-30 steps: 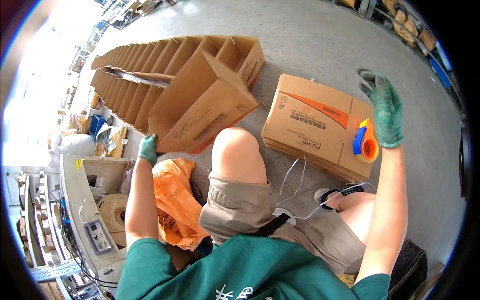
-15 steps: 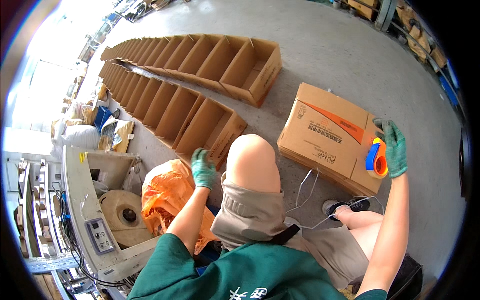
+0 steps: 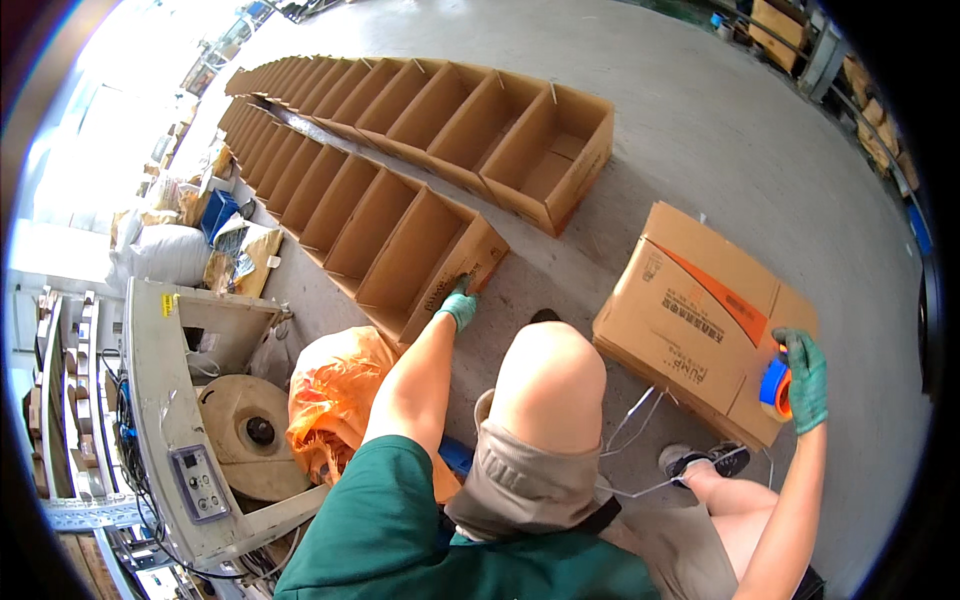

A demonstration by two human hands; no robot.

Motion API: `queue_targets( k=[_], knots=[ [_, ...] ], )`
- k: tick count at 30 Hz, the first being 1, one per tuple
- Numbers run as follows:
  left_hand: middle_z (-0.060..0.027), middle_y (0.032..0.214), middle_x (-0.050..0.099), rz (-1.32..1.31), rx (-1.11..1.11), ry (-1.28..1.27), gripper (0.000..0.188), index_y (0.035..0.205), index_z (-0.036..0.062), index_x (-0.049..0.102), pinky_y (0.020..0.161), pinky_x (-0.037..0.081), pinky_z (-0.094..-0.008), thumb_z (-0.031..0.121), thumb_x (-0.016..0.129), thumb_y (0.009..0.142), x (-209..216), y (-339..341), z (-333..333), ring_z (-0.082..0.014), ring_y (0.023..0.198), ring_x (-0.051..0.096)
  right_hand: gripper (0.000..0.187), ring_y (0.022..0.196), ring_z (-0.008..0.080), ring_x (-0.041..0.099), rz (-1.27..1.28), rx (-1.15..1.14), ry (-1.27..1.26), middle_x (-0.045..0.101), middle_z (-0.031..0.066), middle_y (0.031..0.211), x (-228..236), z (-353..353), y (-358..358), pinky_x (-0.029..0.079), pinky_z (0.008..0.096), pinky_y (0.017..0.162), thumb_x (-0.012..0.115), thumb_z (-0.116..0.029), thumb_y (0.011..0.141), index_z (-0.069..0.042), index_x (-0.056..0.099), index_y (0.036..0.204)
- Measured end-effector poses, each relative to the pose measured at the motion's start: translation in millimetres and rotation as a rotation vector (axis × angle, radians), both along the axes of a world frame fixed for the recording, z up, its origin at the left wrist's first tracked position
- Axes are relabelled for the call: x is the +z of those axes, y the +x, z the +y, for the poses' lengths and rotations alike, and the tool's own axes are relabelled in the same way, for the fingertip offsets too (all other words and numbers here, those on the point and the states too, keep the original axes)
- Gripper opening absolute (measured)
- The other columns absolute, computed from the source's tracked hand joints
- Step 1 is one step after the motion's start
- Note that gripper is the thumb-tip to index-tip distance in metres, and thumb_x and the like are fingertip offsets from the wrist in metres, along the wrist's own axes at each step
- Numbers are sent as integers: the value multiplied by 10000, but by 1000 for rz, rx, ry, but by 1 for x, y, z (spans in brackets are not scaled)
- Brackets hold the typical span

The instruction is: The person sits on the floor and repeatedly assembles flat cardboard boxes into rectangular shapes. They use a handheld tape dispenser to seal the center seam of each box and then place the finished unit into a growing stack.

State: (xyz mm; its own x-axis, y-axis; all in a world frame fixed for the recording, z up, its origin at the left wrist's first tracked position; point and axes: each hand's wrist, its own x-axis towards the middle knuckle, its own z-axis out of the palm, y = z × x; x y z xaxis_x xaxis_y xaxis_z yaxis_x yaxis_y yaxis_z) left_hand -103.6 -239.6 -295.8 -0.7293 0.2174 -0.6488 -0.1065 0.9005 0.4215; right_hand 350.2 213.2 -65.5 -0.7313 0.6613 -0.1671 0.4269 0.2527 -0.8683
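My left hand, in a green glove, rests with its fingers against the outer end wall of the nearest open cardboard box. That box ends the nearer of two long rows of open boxes. My right hand, also gloved, is closed on a blue and orange tape dispenser. The dispenser is held beside the right edge of a stack of flattened cardboard boxes; whether it touches them I cannot tell. White strapping loops loosely by the stack's near edge.
The second row of open boxes stands farther off. At my left are an orange plastic bag and a beige machine with a round reel. White sacks lie behind it. My knee rises between the boxes and the stack.
My left hand has moved forward and right, from above the orange bag's edge onto the box's end wall. The view has shifted; the right hand still holds the tape dispenser, now turned differently.
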Motion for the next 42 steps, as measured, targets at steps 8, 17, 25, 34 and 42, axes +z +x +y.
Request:
queue_targets(
  k=[8,17,25,34,42],
  knots=[
    [-6,1486,486,221,-1005,-633,411,1379,135,579,1074,404,-458,279,462,1013,-40,-97,2,-247,1375,425,374,1017,131,578,-149,11,-9,666,36,1072,-15,1,-11,456,307,896,506,-364,1036,-28,660,1094],
    [-32,1557,382,339,-2512,-1539,548,1487,149,417,1165,277,-443,428,310,1027,-15,-159,26,-295,1425,345,328,973,145,581,-159,-41,-100,654,22,1064,-22,4,-17,459,303,883,522,-343,1029,-50,659,1085],
    [-116,1285,646,-105,-731,-183,377,1276,111,641,1013,448,-412,268,564,941,65,-88,98,-283,1138,599,230,1008,261,624,-412,5,277,642,151,1091,10,12,-2,472,367,921,580,-173,966,-8,631,1118],
    [-64,1121,686,-82,-1008,-27,316,1243,51,638,867,511,-326,226,547,996,170,7,279,-177,976,629,708,1100,403,618,-1080,2,391,585,248,1235,-4,4,38,498,474,947,687,-334,854,-196,401,1487],
    [-123,1237,654,278,-1396,-405,393,1314,60,583,960,486,-382,167,550,937,80,114,329,-265,1133,614,596,1058,332,661,-808,-166,289,679,192,1105,-150,16,90,504,484,929,622,-303,891,-273,432,1456]
  ],
)
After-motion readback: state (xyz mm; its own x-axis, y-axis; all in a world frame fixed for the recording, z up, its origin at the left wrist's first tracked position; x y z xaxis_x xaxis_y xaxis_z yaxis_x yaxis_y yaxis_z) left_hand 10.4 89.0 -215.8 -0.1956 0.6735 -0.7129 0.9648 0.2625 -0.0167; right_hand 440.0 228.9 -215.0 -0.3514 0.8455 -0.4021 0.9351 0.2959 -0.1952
